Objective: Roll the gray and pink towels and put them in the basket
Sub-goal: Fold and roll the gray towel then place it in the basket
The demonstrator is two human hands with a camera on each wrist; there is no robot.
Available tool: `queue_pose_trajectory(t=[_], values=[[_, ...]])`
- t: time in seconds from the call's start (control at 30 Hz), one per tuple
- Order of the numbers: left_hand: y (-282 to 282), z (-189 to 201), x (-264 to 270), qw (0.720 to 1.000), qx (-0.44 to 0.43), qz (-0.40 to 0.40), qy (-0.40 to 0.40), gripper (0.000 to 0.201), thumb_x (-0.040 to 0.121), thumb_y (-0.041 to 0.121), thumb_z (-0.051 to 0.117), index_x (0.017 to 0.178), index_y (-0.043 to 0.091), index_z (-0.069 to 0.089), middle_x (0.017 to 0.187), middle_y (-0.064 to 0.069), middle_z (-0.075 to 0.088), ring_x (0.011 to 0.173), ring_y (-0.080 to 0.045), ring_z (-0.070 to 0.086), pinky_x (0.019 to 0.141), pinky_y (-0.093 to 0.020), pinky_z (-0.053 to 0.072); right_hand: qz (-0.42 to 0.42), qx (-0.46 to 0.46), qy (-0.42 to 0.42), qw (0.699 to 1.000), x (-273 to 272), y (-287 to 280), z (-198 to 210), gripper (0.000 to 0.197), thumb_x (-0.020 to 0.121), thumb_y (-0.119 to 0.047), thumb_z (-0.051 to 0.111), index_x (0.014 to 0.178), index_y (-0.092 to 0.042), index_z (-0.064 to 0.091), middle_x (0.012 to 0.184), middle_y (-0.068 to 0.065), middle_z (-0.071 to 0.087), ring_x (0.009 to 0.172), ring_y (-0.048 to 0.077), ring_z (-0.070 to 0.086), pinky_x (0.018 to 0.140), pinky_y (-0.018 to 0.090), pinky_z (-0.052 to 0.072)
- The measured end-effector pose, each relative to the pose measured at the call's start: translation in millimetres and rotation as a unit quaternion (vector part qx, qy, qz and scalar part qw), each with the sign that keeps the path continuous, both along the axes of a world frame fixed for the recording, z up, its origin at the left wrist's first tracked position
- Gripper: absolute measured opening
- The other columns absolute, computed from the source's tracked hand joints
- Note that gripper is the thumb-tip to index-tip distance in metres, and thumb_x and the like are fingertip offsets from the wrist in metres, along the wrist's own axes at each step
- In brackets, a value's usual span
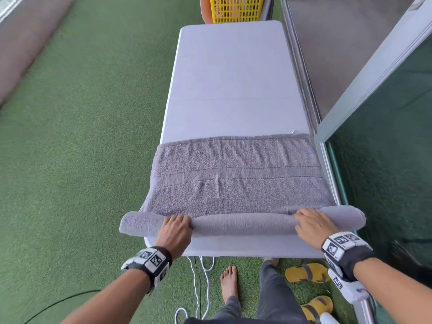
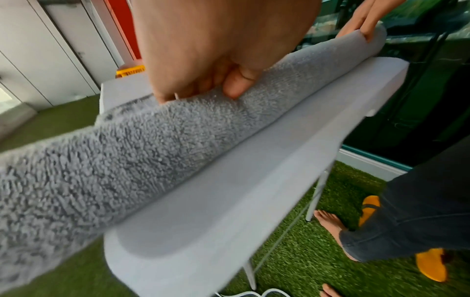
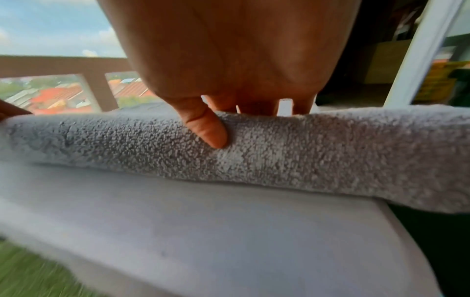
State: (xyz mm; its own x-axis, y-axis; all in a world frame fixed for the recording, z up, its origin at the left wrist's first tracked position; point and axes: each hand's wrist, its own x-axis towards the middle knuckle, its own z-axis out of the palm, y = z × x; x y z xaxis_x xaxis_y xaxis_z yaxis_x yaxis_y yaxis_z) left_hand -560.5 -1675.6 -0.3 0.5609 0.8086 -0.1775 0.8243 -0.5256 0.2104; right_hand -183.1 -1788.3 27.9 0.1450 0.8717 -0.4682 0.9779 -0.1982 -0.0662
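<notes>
A gray towel (image 1: 236, 178) lies across the near end of a white table (image 1: 233, 85). Its near edge is wound into a thick roll (image 1: 243, 224) that sticks out past both table sides. My left hand (image 1: 175, 226) grips the roll left of centre, fingers curled over the top and thumb on the near side (image 2: 236, 84). My right hand (image 1: 308, 220) grips the roll near its right end, thumb pressed into the pile (image 3: 208, 128). A yellow slotted basket (image 1: 236, 8) stands beyond the table's far end. No pink towel is in view.
Green artificial turf (image 1: 81, 136) surrounds the table. A glass sliding door and its metal frame (image 1: 350, 108) run close along the right. White cables (image 1: 201, 277), my bare feet and yellow sandals (image 1: 306, 273) lie under the near table edge.
</notes>
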Motion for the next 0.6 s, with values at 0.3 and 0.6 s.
queue_pose_trajectory(t=[0.3,0.6], values=[[-19.3,-11.8,-5.4,0.998,-0.042,-0.018,0.039,0.059,0.089,0.043,0.049,0.136,0.006,0.048,0.138,-0.012,0.051,0.13,-0.028,0.047,0.11,-0.049,0.022,-0.01,0.036,-0.024,0.999,-3.7,-37.1,-22.3,0.082,0.064,-0.033,0.082,0.138,-0.023,0.049,0.142,-0.005,0.049,0.133,0.018,0.042,0.115,0.042,0.002],[14.3,4.3,3.2,0.999,-0.031,0.028,0.027,0.07,0.093,0.047,0.001,0.152,0.011,0.017,0.156,-0.007,0.017,0.145,-0.025,0.018,0.119,-0.046,0.004,-0.05,0.026,-0.011,0.998,3.3,12.0,2.8,0.056,0.099,-0.044,0.03,0.151,-0.032,0.014,0.157,-0.017,0.009,0.145,0.005,0.013,0.114,0.051,-0.01]])
